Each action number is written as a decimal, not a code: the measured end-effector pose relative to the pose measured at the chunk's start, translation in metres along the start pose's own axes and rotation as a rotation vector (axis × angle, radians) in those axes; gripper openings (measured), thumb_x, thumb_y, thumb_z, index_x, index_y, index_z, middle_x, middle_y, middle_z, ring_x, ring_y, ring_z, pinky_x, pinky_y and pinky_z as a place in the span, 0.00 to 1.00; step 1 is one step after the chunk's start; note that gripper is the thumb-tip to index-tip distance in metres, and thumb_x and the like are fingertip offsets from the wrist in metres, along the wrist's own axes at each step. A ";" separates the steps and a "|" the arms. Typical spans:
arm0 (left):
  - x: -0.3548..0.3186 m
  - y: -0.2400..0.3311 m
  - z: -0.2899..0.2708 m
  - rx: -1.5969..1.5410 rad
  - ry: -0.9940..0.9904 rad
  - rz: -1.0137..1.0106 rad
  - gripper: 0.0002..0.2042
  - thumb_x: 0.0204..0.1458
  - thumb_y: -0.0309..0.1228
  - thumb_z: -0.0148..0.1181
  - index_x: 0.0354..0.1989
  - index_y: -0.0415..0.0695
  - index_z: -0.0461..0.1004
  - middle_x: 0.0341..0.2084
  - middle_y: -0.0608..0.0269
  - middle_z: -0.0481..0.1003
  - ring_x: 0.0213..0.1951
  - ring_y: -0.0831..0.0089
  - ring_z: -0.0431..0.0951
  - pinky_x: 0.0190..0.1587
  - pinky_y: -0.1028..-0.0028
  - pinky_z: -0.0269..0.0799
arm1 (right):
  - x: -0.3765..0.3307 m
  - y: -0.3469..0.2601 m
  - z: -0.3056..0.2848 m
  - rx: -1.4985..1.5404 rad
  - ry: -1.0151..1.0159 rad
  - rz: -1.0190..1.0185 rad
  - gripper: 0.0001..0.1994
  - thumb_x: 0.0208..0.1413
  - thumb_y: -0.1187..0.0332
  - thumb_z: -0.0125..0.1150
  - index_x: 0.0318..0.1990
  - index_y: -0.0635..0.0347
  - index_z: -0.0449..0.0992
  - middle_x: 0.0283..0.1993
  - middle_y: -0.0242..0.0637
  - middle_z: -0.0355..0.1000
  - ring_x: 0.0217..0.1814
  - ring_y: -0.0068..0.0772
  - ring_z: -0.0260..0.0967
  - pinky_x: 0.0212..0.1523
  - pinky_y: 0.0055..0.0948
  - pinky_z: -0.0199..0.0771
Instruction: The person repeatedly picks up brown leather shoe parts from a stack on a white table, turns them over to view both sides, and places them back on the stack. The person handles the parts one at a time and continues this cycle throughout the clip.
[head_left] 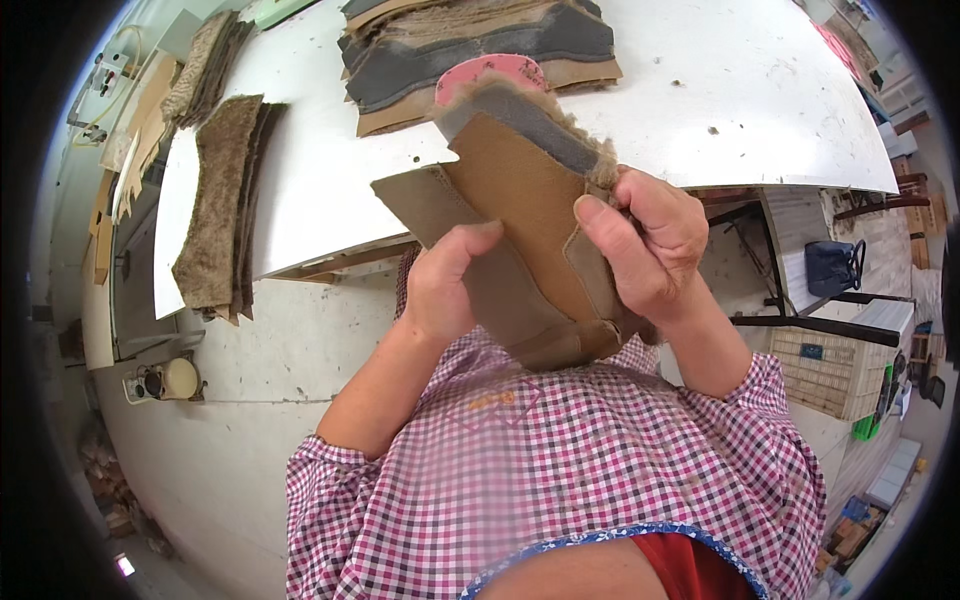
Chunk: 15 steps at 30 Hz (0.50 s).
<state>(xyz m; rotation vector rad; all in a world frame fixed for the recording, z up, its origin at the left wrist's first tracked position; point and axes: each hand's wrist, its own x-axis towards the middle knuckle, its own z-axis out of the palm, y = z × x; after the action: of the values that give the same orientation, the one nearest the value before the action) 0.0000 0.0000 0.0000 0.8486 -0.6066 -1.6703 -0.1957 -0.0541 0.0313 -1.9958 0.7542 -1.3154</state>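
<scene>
In front of my chest I hold a stitched leather piece [515,205], shaped like a boot upper, with tan, grey and olive-brown panels and a fluffy fur lining along its upper right edge. My left hand [445,285] grips its olive-brown left panel, thumb on top and fingers hidden underneath. At the other side, my right hand [655,240] pinches the edge by the fur, its thumb lying along a seam. Just past the far end, a pink patterned pad [490,72] lies on the white table [720,110].
Behind the pad is a stack of grey and tan fur-lined pieces [480,45]. Brown fur pieces [215,210] overhang the table's left edge, with another pile [205,65] farther back. At right are a cream plastic crate [825,370] and a dark blue bag [835,268].
</scene>
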 end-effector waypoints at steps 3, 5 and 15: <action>0.005 0.003 0.001 0.049 0.007 -0.017 0.21 0.58 0.32 0.43 0.54 0.30 0.66 0.50 0.50 0.73 0.51 0.61 0.74 0.56 0.66 0.69 | 0.007 0.003 -0.007 0.014 -0.053 0.035 0.14 0.57 0.71 0.59 0.22 0.64 0.65 0.16 0.34 0.58 0.15 0.25 0.53 0.16 0.27 0.55; 0.014 0.011 0.006 0.023 0.024 -0.021 0.19 0.58 0.32 0.43 0.52 0.30 0.68 0.47 0.50 0.74 0.49 0.63 0.75 0.54 0.67 0.70 | 0.019 -0.003 -0.010 -0.058 -0.056 0.080 0.15 0.58 0.69 0.60 0.21 0.64 0.65 0.16 0.35 0.57 0.15 0.25 0.53 0.16 0.27 0.55; 0.034 0.034 0.015 -0.381 -0.266 -0.028 0.24 0.61 0.46 0.48 0.55 0.37 0.70 0.46 0.57 0.75 0.48 0.65 0.74 0.54 0.65 0.69 | 0.054 0.027 -0.020 0.299 0.228 0.374 0.15 0.59 0.62 0.58 0.24 0.60 0.78 0.20 0.25 0.71 0.19 0.14 0.65 0.18 0.17 0.62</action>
<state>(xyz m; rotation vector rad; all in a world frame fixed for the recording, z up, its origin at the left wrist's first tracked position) 0.0040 -0.0422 0.0274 0.3659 -0.4334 -1.8625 -0.1995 -0.1148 0.0481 -1.4071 0.9227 -1.3480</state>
